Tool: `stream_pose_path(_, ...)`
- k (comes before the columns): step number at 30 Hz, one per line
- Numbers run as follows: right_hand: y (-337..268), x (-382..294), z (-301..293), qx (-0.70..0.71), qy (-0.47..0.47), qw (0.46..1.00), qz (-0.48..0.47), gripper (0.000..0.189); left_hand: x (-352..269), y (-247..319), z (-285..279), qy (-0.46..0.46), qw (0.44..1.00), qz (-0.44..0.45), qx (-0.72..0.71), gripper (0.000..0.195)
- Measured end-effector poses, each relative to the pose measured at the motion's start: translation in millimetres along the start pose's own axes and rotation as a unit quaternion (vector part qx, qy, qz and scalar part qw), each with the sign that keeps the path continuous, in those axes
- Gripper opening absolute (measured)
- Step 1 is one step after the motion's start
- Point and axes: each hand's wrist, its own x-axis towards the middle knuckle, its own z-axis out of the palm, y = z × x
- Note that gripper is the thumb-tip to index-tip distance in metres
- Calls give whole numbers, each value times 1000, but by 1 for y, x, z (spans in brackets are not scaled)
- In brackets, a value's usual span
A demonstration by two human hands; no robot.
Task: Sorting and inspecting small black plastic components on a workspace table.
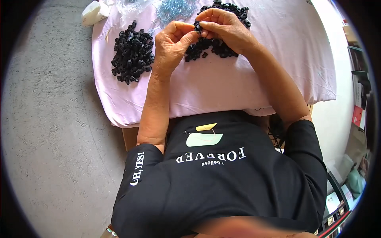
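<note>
Over the table, my left hand [172, 44] and my right hand [227, 29] meet and pinch a small black plastic part [197, 26] between their fingertips. My fingers cover much of it, so its full shape is hidden. Beneath and behind my right hand lie loose black plastic parts [224, 51], with more of these black pieces [244, 13] beyond it. To the left of my left hand is a separate heap of black plastic parts [132, 53]. A pile of small light-blue, spring-like pieces [175, 11] sits beyond both hands.
A pink cloth [214, 86] covers the table. Clear plastic bags [131, 10] and a white packet [94, 13] are at the far left corner. Grey concrete floor [53, 89] extends on the left. Shelving with assorted items [358, 89] stands on the right.
</note>
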Motion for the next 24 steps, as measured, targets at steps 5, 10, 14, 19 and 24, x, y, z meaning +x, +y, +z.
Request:
stream_pose_path(5, -3, -1, -1, 3, -19, 1000, -4, 23, -1, -7, -3, -15, 1000, 3, -9, 16)
stream_pose_path(10, -7, -2, 1, -18, -23, 1000, 6, 25, -4, -4, 0, -25, 999, -4, -28, 28)
stream_pose_path(14, -13, -3, 3, -49, -43, 998, -1, 27, -3, -7, -5, -57, 998, -8, 1, 38)
stream_pose_path(19, -14, -5, 3, -46, -54, 997, -5, 28, -2, -5, -4, -86, 995, 21, 38, 39)
stream_pose_path(24, -13, -5, 3, -43, -67, 997, -1, 29, -2, -11, -5, -86, 989, 78, 89, 39)
